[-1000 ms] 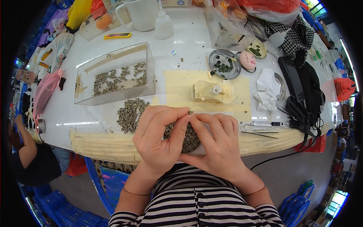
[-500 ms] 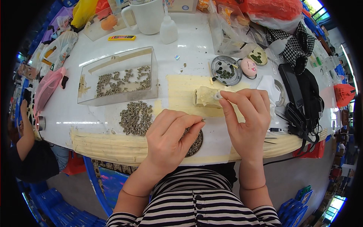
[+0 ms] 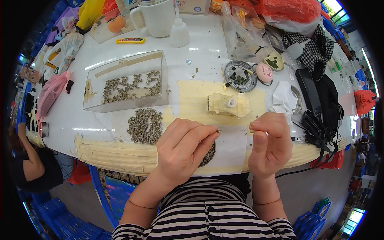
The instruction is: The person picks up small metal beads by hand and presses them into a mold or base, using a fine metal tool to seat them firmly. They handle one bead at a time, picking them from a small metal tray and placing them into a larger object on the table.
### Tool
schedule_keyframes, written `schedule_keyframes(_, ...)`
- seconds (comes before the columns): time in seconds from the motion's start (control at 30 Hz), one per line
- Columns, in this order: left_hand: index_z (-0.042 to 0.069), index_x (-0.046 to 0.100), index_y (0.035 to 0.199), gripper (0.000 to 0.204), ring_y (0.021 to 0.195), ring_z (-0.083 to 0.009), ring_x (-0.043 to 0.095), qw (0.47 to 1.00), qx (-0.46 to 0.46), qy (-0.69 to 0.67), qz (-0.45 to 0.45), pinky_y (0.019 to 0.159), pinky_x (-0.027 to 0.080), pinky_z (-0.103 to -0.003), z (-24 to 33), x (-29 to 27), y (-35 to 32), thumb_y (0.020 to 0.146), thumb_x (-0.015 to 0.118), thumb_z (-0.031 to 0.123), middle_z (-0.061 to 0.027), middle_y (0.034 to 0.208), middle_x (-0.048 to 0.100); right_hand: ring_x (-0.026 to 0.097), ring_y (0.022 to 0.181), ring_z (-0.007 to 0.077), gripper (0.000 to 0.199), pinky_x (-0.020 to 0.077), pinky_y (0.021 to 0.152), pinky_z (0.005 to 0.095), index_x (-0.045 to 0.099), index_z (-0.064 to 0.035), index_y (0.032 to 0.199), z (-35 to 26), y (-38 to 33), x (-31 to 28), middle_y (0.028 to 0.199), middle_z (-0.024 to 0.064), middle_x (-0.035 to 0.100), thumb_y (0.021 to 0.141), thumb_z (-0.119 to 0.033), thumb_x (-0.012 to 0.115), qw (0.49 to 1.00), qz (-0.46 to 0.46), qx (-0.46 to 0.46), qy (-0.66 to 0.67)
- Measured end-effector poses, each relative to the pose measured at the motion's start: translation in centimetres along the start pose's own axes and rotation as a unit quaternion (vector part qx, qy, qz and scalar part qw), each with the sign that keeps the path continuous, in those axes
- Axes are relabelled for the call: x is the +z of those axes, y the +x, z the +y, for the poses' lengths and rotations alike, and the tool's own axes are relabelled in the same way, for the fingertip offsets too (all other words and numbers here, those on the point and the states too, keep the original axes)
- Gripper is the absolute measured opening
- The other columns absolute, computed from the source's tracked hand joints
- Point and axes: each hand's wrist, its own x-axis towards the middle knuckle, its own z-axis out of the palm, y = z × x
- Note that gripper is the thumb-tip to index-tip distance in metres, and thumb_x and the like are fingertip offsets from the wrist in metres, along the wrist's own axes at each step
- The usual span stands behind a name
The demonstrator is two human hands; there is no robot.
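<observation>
My left hand point(image 3: 182, 150) pinches a small grey metal part point(image 3: 219, 131) between thumb and fingertips, above a round dish of similar parts point(image 3: 207, 156) that it partly covers. To its right, my right hand point(image 3: 272, 144) is closed with fingers curled toward the thumb; whatever may sit at its fingertips is too small to name. Beyond the hands stands a block wrapped in cream tape point(image 3: 218, 105), with a small white nozzle-like piece point(image 3: 231, 103) on top. A loose heap of small metal parts point(image 3: 145, 126) lies left of my left hand.
A clear plastic box point(image 3: 162, 94) holding more parts stands at the left. Toward the back are a white squeeze bottle point(image 3: 179, 34), a white jug point(image 3: 158, 20) and a yellow cutter point(image 3: 130, 41). A round tin of dark pieces point(image 3: 253, 82) and black straps point(image 3: 316, 120) lie right.
My right hand has drawn back from the white piece on the taped block, toward me and slightly right, its fingers curling in. My left hand keeps its pinch, almost unmoved.
</observation>
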Motion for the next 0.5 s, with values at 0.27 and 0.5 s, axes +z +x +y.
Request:
schedule_keyframes(0.27,0.001,0.071,0.090,0.021,0.067,-0.0234,0.060,1.000,0.027,-0.004,0.006,0.058,0.048,-0.033,-0.1,0.2,0.1,0.071,0.081,-0.001,-0.0079,0.078,0.063,0.070,0.081,0.0202,0.009,0.0552,0.072,0.0287,0.059,0.0016,0.102,0.2,-1.1,1.2,0.091,0.0140,0.073,0.100,-0.007,0.058,0.987,-0.048,0.070,0.139)
schedule_keyframes(0.5,0.001,0.071,0.091,0.022,0.067,-0.0237,0.060,0.999,0.035,-0.008,0.004,0.058,0.049,-0.033,-0.2,0.2,0.1,0.072,0.081,-0.001,-0.0082,0.079,0.063,0.070,0.080,0.0202,0.008,0.0556,0.072,0.0292,0.057,0.0011,0.102,0.2,-1.3,1.4,0.089,0.0135,0.074,0.100,-0.006,0.058,0.986,-0.040,0.074,0.141)
